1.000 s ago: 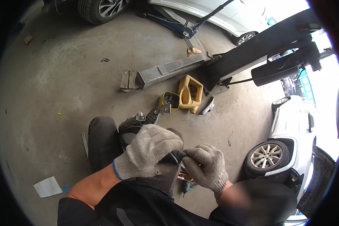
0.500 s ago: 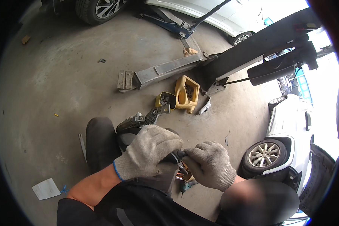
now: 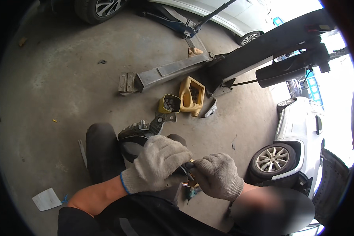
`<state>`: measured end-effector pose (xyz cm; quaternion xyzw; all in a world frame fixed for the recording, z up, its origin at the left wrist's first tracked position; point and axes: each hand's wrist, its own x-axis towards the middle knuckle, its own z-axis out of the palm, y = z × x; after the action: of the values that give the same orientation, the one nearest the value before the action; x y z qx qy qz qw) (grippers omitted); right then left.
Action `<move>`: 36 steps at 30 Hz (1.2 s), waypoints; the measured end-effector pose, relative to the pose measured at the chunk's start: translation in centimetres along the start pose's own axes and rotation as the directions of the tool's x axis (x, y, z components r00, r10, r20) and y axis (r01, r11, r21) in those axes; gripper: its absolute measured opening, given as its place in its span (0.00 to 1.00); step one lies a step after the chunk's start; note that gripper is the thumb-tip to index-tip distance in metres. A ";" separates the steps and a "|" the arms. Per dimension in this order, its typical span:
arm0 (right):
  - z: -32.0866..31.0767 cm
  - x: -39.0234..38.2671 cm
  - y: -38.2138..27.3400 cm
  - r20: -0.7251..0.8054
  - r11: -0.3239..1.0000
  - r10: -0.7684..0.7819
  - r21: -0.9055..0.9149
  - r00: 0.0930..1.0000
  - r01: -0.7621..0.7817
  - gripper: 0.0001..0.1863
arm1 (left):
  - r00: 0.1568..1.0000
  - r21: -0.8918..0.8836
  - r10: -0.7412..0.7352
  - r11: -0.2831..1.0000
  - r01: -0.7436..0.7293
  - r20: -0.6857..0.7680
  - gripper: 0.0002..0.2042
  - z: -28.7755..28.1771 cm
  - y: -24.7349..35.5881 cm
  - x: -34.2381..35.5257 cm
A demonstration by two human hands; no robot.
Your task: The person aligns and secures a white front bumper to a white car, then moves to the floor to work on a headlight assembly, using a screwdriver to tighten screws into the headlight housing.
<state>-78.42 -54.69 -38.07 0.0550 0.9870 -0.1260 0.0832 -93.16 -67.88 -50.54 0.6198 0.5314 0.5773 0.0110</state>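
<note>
Both my hands wear grey knit gloves and meet above my lap. My left hand (image 3: 157, 163) is closed around a small black part (image 3: 188, 165) with a rounded end; its full shape is hidden by the gloves. The fingers of my right hand (image 3: 219, 175) pinch the other end of that part, and a tiny yellowish bit shows at its top. Just beyond my left hand, against my knees, rests a bulky dark car part (image 3: 139, 133) with a grey-black bracket (image 3: 158, 122); the glove covers some of it.
Ahead stand a yellow bin (image 3: 170, 104) of small metal pieces and a cut-open yellow jug (image 3: 192, 100). Behind them a lift arm (image 3: 173, 72) runs to a dark post (image 3: 255, 49). A floor jack (image 3: 181, 25), a white car (image 3: 299, 133), a green power tool (image 3: 192, 193) and paper (image 3: 47, 199) surround me.
The whole view has shifted slightly. My right hand sits a little lower against the black part, and a tiny yellowish bit has come into sight between the gloves. Both hands keep their grip.
</note>
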 end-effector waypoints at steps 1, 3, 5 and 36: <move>0.3 -0.1 0.2 -0.014 0.999 0.009 0.031 1.000 -0.008 0.11 | 1.000 0.005 -0.011 1.000 0.011 -0.001 0.27 0.0 0.2 0.1; 0.7 -0.3 0.2 -0.031 0.998 0.022 0.062 0.999 -0.020 0.11 | 0.999 0.012 -0.033 0.999 0.033 0.001 0.27 -0.1 0.6 0.3; 0.9 -0.4 0.1 -0.035 0.998 0.024 0.064 0.999 -0.022 0.11 | 0.999 0.008 -0.037 0.999 0.037 -0.003 0.28 0.0 0.5 0.2; 3.2 -2.8 1.1 -0.261 0.907 0.178 0.417 0.949 -0.055 0.29 | 0.997 0.073 0.077 0.994 -0.076 -0.012 0.21 -0.4 -0.1 0.8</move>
<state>-75.05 -54.70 -40.94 0.1487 0.9356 -0.3126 -0.0699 -93.76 -67.52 -49.88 0.6354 0.5281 0.5621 -0.0377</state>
